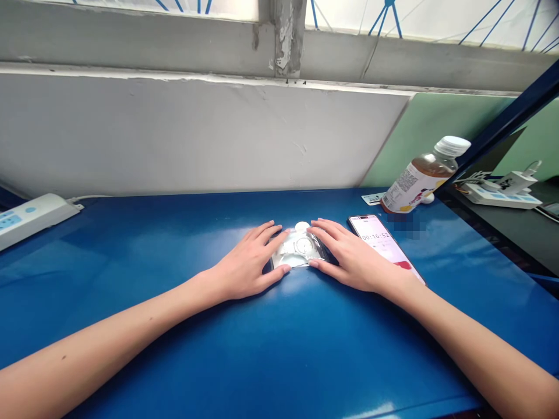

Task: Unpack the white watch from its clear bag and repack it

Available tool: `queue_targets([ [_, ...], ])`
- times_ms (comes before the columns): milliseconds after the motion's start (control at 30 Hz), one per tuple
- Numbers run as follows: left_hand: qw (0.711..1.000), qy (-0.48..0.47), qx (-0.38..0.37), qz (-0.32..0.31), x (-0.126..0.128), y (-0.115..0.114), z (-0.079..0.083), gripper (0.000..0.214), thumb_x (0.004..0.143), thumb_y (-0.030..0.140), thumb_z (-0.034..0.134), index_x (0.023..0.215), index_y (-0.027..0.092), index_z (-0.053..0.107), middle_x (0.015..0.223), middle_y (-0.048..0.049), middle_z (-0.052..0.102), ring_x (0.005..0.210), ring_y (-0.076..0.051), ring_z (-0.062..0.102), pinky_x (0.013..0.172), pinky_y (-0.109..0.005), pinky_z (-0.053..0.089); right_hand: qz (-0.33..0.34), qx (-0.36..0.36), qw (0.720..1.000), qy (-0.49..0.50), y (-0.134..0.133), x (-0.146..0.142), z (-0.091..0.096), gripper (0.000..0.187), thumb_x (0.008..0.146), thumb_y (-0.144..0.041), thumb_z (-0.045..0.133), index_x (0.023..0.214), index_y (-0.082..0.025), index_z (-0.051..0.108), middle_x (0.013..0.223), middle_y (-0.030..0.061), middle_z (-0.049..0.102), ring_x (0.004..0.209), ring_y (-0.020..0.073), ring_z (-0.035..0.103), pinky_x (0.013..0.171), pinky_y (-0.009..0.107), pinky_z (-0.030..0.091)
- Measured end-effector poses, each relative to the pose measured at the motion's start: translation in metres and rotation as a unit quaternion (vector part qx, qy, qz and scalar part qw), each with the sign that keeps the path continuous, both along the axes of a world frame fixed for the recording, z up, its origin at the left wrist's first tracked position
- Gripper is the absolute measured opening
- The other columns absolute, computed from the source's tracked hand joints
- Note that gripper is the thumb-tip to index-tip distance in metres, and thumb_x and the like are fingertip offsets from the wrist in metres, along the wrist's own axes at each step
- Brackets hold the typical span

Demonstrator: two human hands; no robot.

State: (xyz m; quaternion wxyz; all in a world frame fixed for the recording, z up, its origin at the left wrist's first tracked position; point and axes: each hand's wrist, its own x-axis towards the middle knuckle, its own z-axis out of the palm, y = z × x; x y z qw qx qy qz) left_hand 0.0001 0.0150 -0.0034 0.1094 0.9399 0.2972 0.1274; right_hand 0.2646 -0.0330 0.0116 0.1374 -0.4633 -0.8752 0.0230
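A small silvery-white packet (301, 249) with a shiny, clear plastic-like surface lies flat on the blue tabletop. It has a round outline in its middle and a white round tab or disc at its far edge; what it contains I cannot make out. My left hand (251, 262) rests at its left side, fingers stretched out, with the index fingertip and thumb tip at its edge. On the opposite side, my right hand (349, 256) lies with its fingers extended and its fingertips touching the packet's right edge. Neither hand is closed around it.
A phone (379, 235) showing a running timer lies beside my right hand, partly covered by my wrist. Behind it stand a drink bottle (421, 174) with a white cap and a small label card (372, 199). Power strips (37, 215) sit at both sides. A wall borders the back.
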Motion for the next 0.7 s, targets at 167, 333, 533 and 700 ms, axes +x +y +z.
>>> queue_targets([
  [167, 1.000, 0.000, 0.005, 0.020, 0.002, -0.001, -0.001, 0.068, 0.097, 0.052, 0.048, 0.148, 0.010, 0.038, 0.152, -0.0193, 0.043, 0.146, -0.036, 0.031, 0.117, -0.052, 0.032, -0.012, -0.049, 0.999, 0.016, 0.002, 0.005, -0.001, 0.060, 0.095, -0.052, 0.052, 0.142, -0.016, 0.043, 0.150, 0.0177, 0.048, 0.143, 0.0354, 0.038, 0.112, 0.053, 0.040],
  [333, 0.997, 0.014, 0.019, 0.079, 0.004, 0.000, -0.004, 0.076, 0.093, 0.059, 0.050, 0.143, 0.001, 0.044, 0.150, -0.0241, 0.044, 0.144, -0.039, 0.033, 0.117, -0.053, 0.033, -0.013, -0.083, 0.996, 0.034, 0.005, 0.010, 0.005, 0.059, 0.094, -0.055, 0.052, 0.141, -0.021, 0.044, 0.144, 0.0162, 0.054, 0.130, 0.0349, 0.052, 0.104, 0.052, 0.047],
  [533, 0.995, 0.022, 0.024, 0.090, 0.006, -0.001, -0.002, 0.078, 0.090, 0.064, 0.052, 0.141, 0.005, 0.047, 0.148, -0.0228, 0.046, 0.140, -0.039, 0.039, 0.115, -0.055, 0.033, -0.024, -0.113, 0.993, 0.021, 0.005, 0.016, 0.009, 0.062, 0.091, -0.060, 0.054, 0.138, -0.020, 0.047, 0.140, 0.0157, 0.057, 0.125, 0.0341, 0.056, 0.101, 0.050, 0.049],
  [700, 0.997, 0.036, 0.012, 0.072, 0.003, 0.003, 0.002, 0.079, 0.090, 0.066, 0.050, 0.141, 0.005, 0.047, 0.149, -0.0232, 0.045, 0.141, -0.040, 0.037, 0.115, -0.055, 0.033, -0.012, -0.130, 0.991, 0.018, 0.006, 0.019, 0.012, 0.070, 0.089, -0.062, 0.056, 0.143, -0.020, 0.043, 0.145, 0.0149, 0.053, 0.131, 0.0331, 0.051, 0.106, 0.048, 0.045],
])
